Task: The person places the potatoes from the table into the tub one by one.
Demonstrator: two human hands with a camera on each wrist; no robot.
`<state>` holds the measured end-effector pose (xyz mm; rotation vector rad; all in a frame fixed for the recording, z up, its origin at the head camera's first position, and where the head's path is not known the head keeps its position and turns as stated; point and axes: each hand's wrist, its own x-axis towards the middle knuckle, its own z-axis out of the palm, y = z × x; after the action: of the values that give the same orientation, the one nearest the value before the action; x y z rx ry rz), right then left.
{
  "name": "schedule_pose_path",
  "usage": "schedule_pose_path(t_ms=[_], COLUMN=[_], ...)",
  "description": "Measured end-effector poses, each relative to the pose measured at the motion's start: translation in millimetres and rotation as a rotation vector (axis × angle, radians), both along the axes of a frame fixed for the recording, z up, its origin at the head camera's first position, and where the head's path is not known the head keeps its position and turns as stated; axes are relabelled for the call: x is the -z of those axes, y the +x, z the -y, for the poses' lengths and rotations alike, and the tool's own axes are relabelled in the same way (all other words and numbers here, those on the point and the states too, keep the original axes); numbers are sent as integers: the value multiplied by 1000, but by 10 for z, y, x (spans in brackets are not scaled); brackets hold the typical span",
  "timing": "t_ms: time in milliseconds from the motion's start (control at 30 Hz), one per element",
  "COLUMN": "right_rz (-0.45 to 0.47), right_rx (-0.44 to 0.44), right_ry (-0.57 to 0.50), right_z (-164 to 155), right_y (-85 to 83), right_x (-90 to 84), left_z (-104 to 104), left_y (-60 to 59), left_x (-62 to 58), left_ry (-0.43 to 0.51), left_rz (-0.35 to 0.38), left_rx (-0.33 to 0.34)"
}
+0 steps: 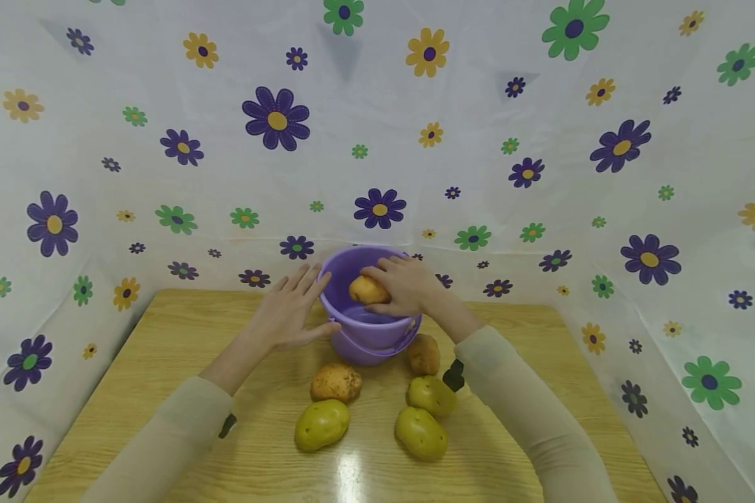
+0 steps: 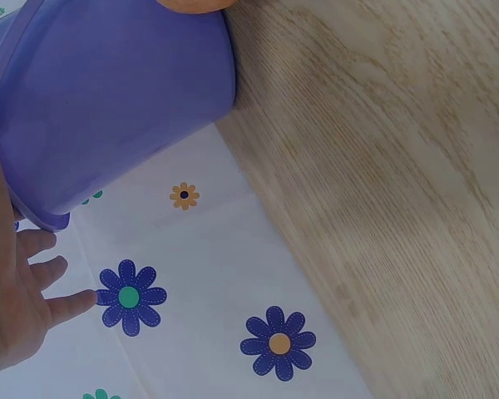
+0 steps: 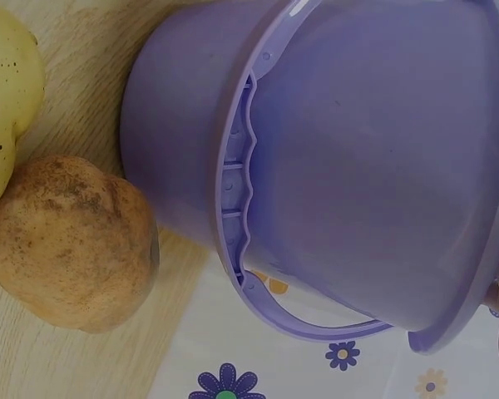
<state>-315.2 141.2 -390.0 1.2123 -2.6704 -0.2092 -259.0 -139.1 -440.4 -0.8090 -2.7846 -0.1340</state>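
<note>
Flowery white cloth [image 1: 365,84] fills the top of the head view, behind a wooden table [image 1: 258,461]. Mid-frame stands a purple bucket [image 1: 360,349], its handle [image 3: 234,179] hanging in front. Inside, the right hand [image 1: 405,285] grips a tan potato [image 1: 365,290], partly hiding it. The left hand [image 1: 286,314], fingers straight and spread, is at the bucket's left edge. Below lie two brown potatoes [image 1: 336,383] and three yellow potatoes [image 1: 322,425].

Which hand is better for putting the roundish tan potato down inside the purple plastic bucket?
Probably the right hand: it holds the potato at the opening of the bucket. The left hand holds no potato; its fingers spread at the rim, so it seems better placed for steadying.
</note>
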Motion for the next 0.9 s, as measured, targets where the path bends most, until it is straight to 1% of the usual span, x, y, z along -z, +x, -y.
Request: schedule_pose_path(t_ms=[133,233,400,767,900], right_rz=[-16,-26,-24,-16,-34], right_rx=[3,5,16,20,21], right_ry=[24,21,-12,-60,-75], right_z=[-1,-3,-14,-75,-114], right_y=[-4,-13,2,93,136], right_x=[-1,8,-15,-104,-106], left_z=[-3,-6,-8,1,1], left_y=[-8,-12,-5,2,1], left_x=[15,23,11,-2,-1], left_ry=[-3,-4,-3,2,1], left_rz=[-3,-1,17,27,31], left_rx=[1,-1,-5,-6,-6])
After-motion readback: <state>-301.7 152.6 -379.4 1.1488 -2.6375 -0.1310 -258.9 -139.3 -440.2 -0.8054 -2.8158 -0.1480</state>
